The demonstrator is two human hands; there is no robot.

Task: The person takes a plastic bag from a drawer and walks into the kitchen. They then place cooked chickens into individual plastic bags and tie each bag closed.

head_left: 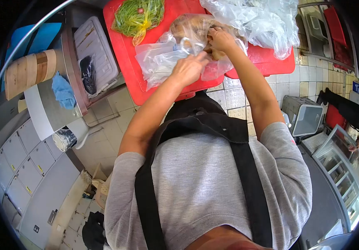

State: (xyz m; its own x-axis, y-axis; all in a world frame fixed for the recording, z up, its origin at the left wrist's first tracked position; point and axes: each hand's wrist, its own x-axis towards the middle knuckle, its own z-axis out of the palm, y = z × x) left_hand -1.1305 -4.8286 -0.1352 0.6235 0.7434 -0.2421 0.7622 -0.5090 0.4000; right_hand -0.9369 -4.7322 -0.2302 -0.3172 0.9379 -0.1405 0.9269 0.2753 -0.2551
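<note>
A clear plastic bag (156,62) with brown food (186,27) showing in it lies across red bin lids (125,68). My left hand (188,68) is closed on the near side of the bag, its fingers pointing at the food. White looped handles, like those of scissors (185,43), show just beyond its fingers. My right hand (221,39) has its fingers curled into the bag's far right side, against the food. The fingertips of both hands are partly hidden by plastic and food.
A tied bag of green vegetables (135,18) lies at the far left of the red lids, with crumpled clear plastic bags (256,21) at the right. A grey lidded bin (96,54) and blue cloth (63,91) are to the left. Another person (348,108) stands at far right, near a grey crate (306,118).
</note>
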